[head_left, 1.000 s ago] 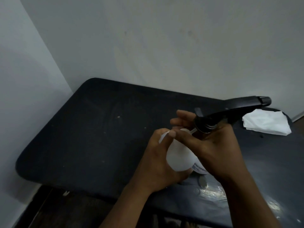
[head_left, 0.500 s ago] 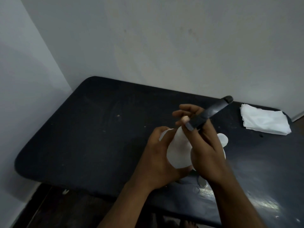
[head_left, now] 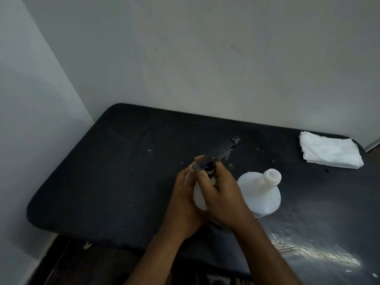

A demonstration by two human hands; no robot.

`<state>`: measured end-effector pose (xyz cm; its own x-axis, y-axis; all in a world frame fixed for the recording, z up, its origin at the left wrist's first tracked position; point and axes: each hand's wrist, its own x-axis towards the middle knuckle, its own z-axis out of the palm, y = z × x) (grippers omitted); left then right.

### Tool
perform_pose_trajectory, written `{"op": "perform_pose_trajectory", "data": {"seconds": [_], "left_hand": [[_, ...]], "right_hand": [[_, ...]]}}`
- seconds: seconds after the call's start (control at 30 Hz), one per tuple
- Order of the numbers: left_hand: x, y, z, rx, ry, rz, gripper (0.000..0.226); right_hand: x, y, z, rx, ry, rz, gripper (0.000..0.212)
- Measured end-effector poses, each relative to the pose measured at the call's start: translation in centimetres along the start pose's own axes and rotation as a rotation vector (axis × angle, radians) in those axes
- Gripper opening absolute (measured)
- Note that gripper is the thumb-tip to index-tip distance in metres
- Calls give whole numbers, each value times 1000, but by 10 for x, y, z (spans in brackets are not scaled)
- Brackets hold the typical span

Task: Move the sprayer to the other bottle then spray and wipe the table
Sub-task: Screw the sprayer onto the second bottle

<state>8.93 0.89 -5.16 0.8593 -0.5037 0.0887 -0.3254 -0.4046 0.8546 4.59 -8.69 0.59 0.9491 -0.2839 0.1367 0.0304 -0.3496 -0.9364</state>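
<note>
My left hand (head_left: 183, 202) grips a white plastic bottle (head_left: 199, 197) standing near the table's front edge; both hands hide most of it. My right hand (head_left: 223, 194) is closed around the collar of the black trigger sprayer (head_left: 218, 154), which sits on top of that bottle with its nozzle pointing away and to the right. A second white bottle (head_left: 261, 194) with an open neck and no cap stands just to the right, touching my right hand's side. Folded white tissues (head_left: 331, 150) lie at the table's far right corner.
The black table (head_left: 115, 171) has rounded corners and stands against a pale wall in a room corner. A wet, shiny patch (head_left: 308, 249) shows on the table at the front right. Dark floor lies below the front edge.
My right hand has turned the sprayer head counter-clockwise: its nozzle swung from pointing right towards the tissues to pointing up and away. The second bottle has come into view from behind my hand.
</note>
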Motion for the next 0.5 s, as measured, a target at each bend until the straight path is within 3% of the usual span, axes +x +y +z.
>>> {"op": "perform_pose_trajectory", "data": {"seconds": [0.17,0.23,0.33,0.43,0.5], "left_hand": [[-8,19,-59,179,-260,42,64],[-7,32,-101,264,-201,31,51],[-6,71,-136,112,88,102,25],[-5,111,-121,194,74,244,38],[0,119,-105,324,35,291,32]], "right_hand": [[0,5,2,-47,11,-20,13],[1,8,3,-56,13,-25,16],[1,12,4,-52,23,-37,14],[-1,16,9,-85,46,-90,3],[-3,20,13,-109,84,-116,5]]}}
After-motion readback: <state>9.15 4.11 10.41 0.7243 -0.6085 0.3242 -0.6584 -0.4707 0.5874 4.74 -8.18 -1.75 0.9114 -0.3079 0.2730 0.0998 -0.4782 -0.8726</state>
